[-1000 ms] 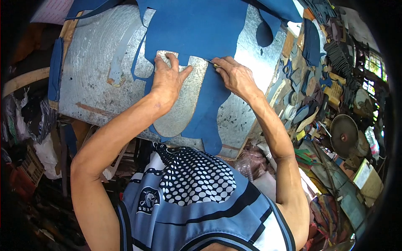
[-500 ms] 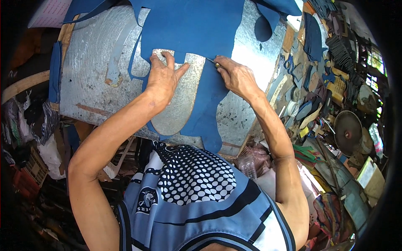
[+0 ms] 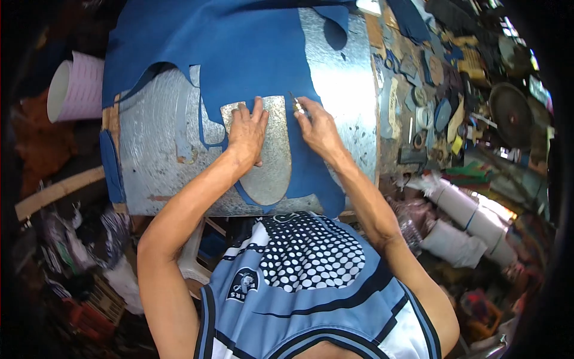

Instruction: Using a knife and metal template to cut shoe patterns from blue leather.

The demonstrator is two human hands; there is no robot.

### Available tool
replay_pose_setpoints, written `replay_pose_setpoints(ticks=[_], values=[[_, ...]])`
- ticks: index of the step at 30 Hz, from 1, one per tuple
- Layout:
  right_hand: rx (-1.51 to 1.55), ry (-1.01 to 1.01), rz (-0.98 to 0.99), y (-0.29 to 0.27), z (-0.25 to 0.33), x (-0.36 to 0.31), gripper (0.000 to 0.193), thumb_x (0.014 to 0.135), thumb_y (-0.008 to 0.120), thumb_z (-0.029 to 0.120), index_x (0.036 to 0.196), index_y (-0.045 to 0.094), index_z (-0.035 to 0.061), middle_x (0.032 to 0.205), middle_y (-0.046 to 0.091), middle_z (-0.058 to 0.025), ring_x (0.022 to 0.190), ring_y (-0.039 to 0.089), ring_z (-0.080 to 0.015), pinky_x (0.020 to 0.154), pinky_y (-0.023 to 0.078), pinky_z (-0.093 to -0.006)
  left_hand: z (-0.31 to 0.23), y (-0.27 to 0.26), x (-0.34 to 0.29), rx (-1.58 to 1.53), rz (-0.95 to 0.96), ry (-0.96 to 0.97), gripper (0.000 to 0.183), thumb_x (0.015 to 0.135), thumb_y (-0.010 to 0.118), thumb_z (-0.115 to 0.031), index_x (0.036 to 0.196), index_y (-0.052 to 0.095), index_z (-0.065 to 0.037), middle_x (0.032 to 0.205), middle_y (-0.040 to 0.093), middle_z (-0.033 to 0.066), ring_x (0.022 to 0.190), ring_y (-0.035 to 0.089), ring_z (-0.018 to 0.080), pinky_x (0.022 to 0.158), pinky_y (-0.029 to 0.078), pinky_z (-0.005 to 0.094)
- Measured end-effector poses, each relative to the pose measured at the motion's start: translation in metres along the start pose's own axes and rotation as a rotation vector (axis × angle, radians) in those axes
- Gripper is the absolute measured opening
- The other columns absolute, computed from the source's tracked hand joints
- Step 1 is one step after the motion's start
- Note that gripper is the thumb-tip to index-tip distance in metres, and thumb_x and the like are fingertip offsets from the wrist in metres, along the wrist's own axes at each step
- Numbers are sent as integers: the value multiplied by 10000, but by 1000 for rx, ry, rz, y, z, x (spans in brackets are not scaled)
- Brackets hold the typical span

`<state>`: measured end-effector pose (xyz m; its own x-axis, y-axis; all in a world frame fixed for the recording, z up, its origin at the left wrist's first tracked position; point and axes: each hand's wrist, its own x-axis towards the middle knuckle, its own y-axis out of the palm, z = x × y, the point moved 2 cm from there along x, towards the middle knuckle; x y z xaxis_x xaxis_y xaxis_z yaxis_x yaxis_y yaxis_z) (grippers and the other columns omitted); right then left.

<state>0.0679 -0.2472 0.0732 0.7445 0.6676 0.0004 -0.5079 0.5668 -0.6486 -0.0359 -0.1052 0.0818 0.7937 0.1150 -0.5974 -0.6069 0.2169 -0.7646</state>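
My left hand (image 3: pixel 246 133) lies with spread fingers on a grey metal template (image 3: pixel 269 173), which has a rounded near end. The template rests on a large blue sheet (image 3: pixel 251 54) of leather-like material; my fingers partly hide its far end. In my right hand (image 3: pixel 320 128) is a slim pen-like tool (image 3: pixel 299 109), pinched between thumb and fingers. Its thin dark tip points away from me, just right of the template's far right corner, over the blue sheet. Whether the tip touches the sheet, I cannot tell.
Beneath the sheet is a scuffed metal-topped table (image 3: pixel 155 149). A rolled pink sheet (image 3: pixel 82 87) stands at its left edge. Scissors (image 3: pixel 390 61), tape rolls (image 3: pixel 422 117) and scraps crowd the right side. A round fan-like disc (image 3: pixel 511 113) is farther right.
My view has shifted, so the table appears moved. My right hand has drawn back slightly from the template's far right corner, and the tool now points more away from me. My left hand stays on the template.
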Motion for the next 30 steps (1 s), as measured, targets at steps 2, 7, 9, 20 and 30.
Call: replay_pose_setpoints(ticks=[2,7,9,20,30], values=[[30,64,-88,21,1,-11,306,912,614,114,1178,615,-36,1061,644,-251,992,629,-423,857,507,-457,-3,2,3,115,-66,77,1354,472,833,-700,1543,267,-96,1576,246,182,1285,468,411,990,444,394],[-97,52,-211,40,-1,-19,312,917,599,134,1180,618,-34,1056,639,-246,897,656,-429,767,543,-473,-1,-9,11,51,-43,233,1374,474,855,-680,1551,240,-87,1618,193,117,1239,493,401,924,473,431],[-132,60,-215,43,1,-19,312,920,597,139,1183,617,-27,1058,636,-241,879,659,-430,750,550,-474,0,-7,11,54,-24,228,1382,473,854,-685,1554,230,-91,1618,197,106,1212,507,401,917,483,452],[-286,157,-170,47,21,-11,296,917,598,148,1168,639,-3,1001,650,-239,856,652,-430,746,538,-478,0,-5,19,55,-26,232,1401,477,859,-685,1557,206,-77,1632,163,116,1209,519,408,877,497,466],[-295,117,-91,37,16,-10,291,923,571,154,1163,634,2,975,651,-260,875,637,-451,762,523,-498,-2,-6,17,108,-62,237,1459,425,826,-755,1557,209,-71,1615,212,119,1138,576,341,895,491,416]])
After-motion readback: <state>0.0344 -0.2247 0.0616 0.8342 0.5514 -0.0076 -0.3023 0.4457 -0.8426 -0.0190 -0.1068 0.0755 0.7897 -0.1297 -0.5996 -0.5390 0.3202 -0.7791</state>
